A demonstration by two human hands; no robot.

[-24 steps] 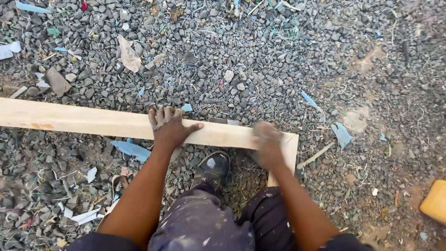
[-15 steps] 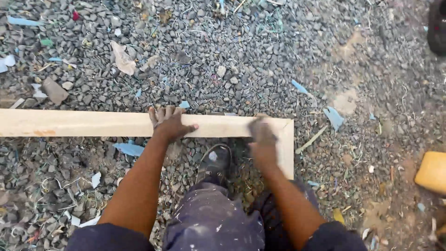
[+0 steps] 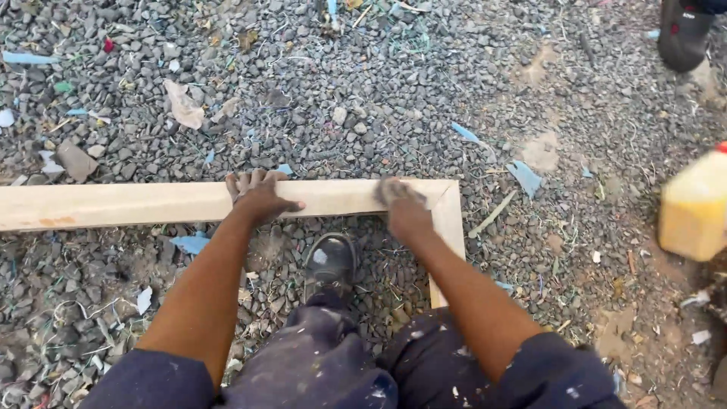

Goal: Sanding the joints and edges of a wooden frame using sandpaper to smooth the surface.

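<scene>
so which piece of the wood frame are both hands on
The long piece lying crosswise; left hand and right hand press on it. The short piece at the corner stays untouched.

The right hand has slid along the wooden frame toward its corner

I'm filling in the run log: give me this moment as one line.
left hand: flat on pale wooden frame | right hand: pressing near mitred corner, blurred | frame: on grey gravel | dark shoe: inside frame
</scene>
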